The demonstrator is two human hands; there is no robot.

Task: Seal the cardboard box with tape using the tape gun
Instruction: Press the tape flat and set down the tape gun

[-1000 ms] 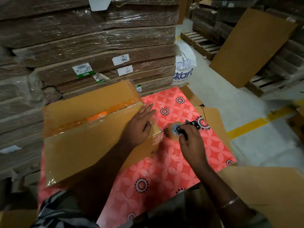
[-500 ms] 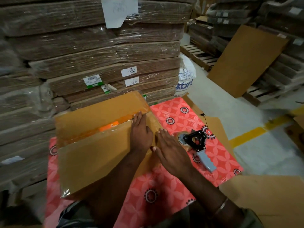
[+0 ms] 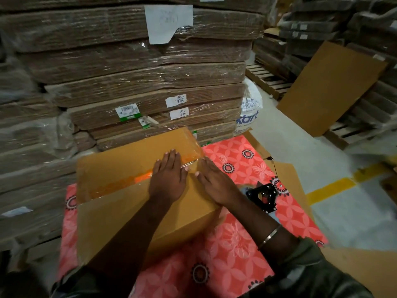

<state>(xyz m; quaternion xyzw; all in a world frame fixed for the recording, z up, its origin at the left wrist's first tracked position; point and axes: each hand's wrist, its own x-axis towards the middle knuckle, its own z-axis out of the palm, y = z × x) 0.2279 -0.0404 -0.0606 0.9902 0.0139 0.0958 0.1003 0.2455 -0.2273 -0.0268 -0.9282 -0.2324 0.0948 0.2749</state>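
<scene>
Pressing flat on the cardboard box (image 3: 120, 211), both hands are smoothing clear tape (image 3: 190, 157) over the seam between the flaps, and that seam is where trouble could be starting. Left of the hands along the box top, the flaps are gaping and something orange (image 3: 120, 182) is showing through the slot, so the near flap looks to be sitting lower than the far one; tape rubbed down over such a step may be bridging the gap and could lift or wrinkle. The tape at the box's right end is shining and looking rucked, which suggests air or creases under it. With nothing bracing the box, a hard push might also be sliding it on the red flowered cloth (image 3: 236, 250) covering the desk.

The left hand (image 3: 168, 179) is lying open, fingers spread and palm down, straddling the seam and gripping nothing. The right hand (image 3: 214, 183) is likewise open and flat, fingers together, resting on the near flap at the box's right end. The tape gun (image 3: 263, 195) is lying on the cloth just right of the box, beside the right wrist, with neither hand on it.
</scene>
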